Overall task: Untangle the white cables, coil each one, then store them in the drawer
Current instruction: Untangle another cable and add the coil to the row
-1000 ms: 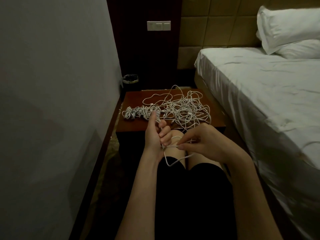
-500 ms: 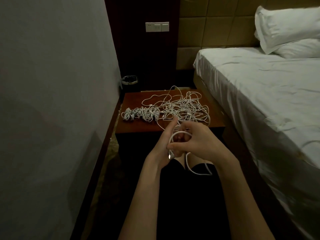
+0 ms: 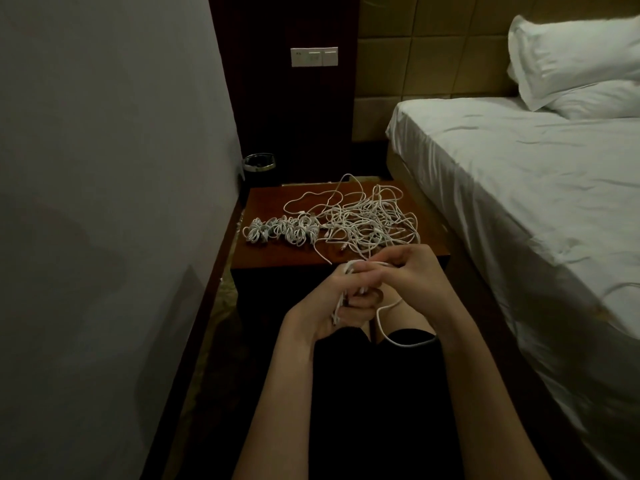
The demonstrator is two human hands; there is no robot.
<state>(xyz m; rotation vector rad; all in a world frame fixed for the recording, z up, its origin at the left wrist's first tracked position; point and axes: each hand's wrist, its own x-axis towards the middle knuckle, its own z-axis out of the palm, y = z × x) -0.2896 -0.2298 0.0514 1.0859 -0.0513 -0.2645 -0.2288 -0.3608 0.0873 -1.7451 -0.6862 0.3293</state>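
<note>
The left hand fingers hold a half-wound thin white cable coil, right hand fingers pinching its top, the slack tail looping below-right, nearer the right hand.

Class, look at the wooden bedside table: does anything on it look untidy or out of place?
Yes. A loose tangle of white cables sprawls over the brown wooden table, beside a neat row of coiled white cables on its left.

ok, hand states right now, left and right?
Left hand: curled round the coiled white cable.
Right hand: pinching the same cable, its loose end hanging over the lap.
</note>
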